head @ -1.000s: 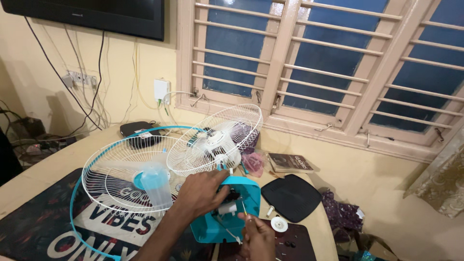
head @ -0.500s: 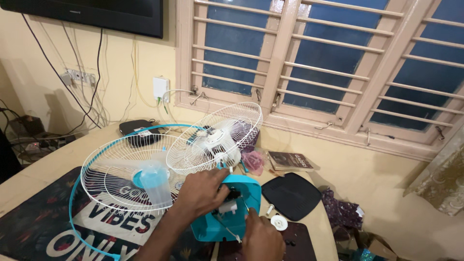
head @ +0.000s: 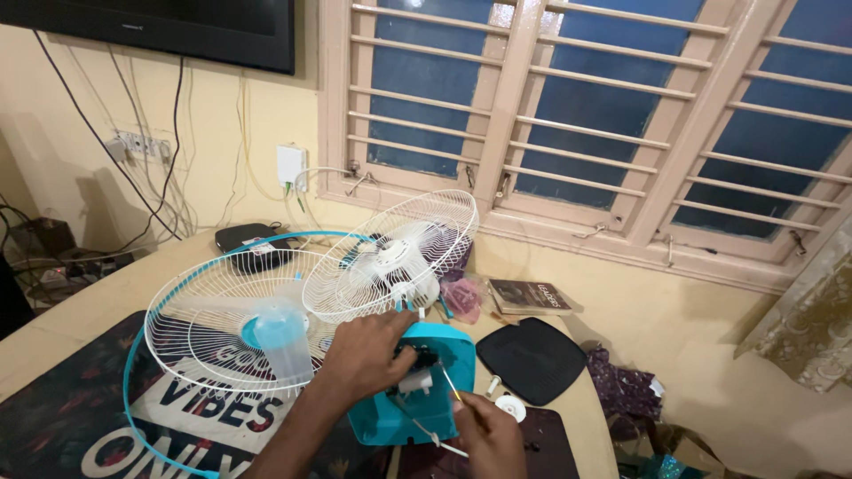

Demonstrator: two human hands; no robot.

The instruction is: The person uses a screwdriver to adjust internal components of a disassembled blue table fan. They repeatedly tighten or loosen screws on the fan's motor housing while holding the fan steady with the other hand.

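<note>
Left hand (head: pixel 366 353) comes in from the lower left, forearm angled up across the table, fingers curled down into the open top of the turquoise fan base (head: pixel 414 390), gripping the dark parts inside. Right hand (head: pixel 491 435) sits low, just right of the base, pinched shut on a thin screwdriver (head: pixel 451 387) whose tip points up-left into the same opening. White wire (head: pixel 426 432) trails down the base front. Behind the hands stands the white fan guard (head: pixel 399 257); at left lies the blue-rimmed guard (head: pixel 209 328).
</note>
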